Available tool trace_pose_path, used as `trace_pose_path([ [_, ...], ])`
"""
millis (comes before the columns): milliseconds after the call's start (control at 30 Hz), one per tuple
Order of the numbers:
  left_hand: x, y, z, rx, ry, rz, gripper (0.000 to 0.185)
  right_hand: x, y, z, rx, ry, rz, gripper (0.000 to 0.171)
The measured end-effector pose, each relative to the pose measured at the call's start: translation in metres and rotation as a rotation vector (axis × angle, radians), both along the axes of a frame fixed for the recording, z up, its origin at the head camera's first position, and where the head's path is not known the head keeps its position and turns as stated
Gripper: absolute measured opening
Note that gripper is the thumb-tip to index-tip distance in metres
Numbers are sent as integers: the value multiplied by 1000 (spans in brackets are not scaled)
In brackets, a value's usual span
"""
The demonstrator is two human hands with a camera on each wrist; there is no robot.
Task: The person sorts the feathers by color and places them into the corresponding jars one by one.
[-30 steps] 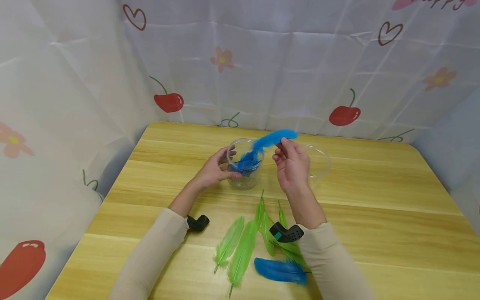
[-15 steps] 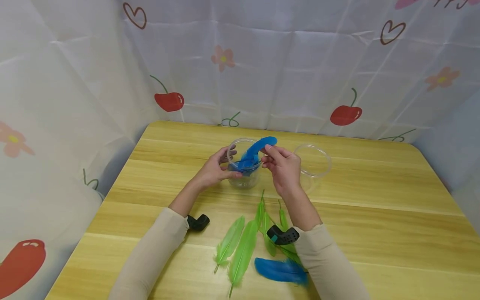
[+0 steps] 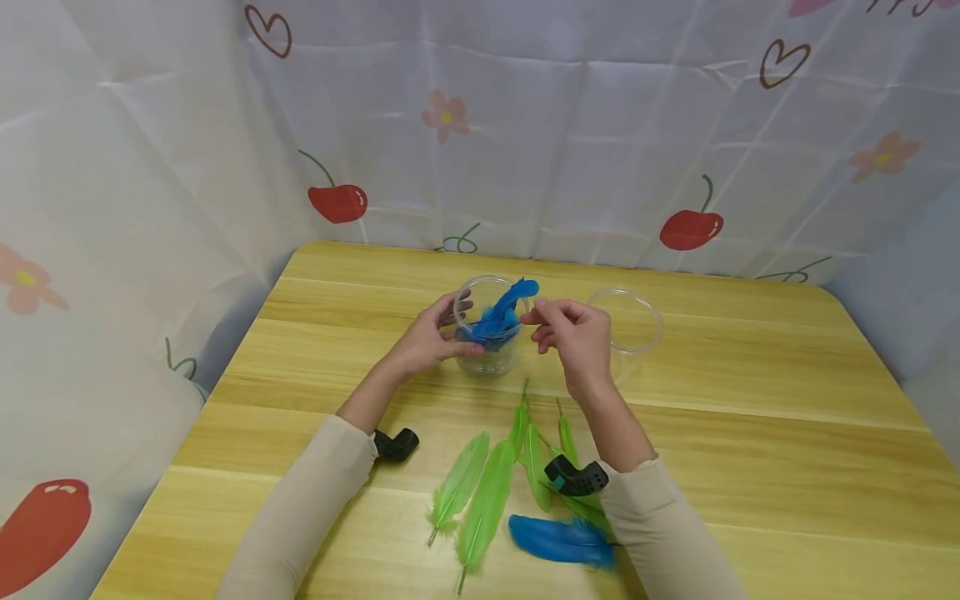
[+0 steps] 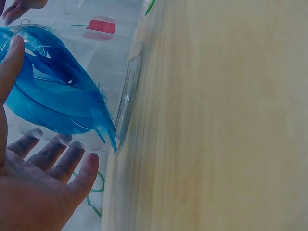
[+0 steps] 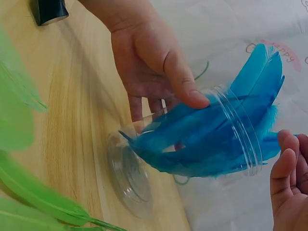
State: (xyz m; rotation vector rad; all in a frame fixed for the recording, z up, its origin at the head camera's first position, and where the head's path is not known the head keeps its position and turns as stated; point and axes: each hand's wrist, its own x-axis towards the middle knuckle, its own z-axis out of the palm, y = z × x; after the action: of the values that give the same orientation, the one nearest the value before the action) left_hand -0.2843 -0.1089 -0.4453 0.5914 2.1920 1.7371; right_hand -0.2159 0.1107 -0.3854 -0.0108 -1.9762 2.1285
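A clear plastic jar (image 3: 491, 364) stands on the table with several blue feathers (image 3: 495, 321) inside, some of them sticking out above its rim. My left hand (image 3: 426, 340) grips the jar from the left side, thumb in front and fingers behind. Beside the jar's right rim is my right hand (image 3: 581, 342). In the right wrist view its fingertips (image 5: 287, 139) pinch the end of a blue feather (image 5: 272, 142) that pokes out at the jar's mouth. The left wrist view shows the blue feathers (image 4: 53, 91) through the jar wall.
Several green feathers (image 3: 487, 504) lie on the wooden table (image 3: 750, 467) in front of the jar. One more blue feather (image 3: 558, 540) lies near the right forearm. A clear round lid (image 3: 660, 327) rests behind the right hand. A printed curtain (image 3: 540, 150) hangs behind the table.
My right hand has brought a blue feather leftward and down to the jar, where it now leans among the others. Its fingers have shifted to the rim. The left hand stays on the jar.
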Motion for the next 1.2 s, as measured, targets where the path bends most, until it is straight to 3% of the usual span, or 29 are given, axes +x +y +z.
trace_pose_path([
  [233,0,0,0,-4,-3,0,89,4,8,-4,-22,2,10,26],
  [733,0,-1,0,-5,-7,4,88,14,27,-17,42,-72,75,17],
  [933,1,0,0,-4,0,2,89,19,34,-21,62,-71,142,20],
  [1200,1,0,1,-6,2,6,88,24,43,-30,183,-121,248,26],
])
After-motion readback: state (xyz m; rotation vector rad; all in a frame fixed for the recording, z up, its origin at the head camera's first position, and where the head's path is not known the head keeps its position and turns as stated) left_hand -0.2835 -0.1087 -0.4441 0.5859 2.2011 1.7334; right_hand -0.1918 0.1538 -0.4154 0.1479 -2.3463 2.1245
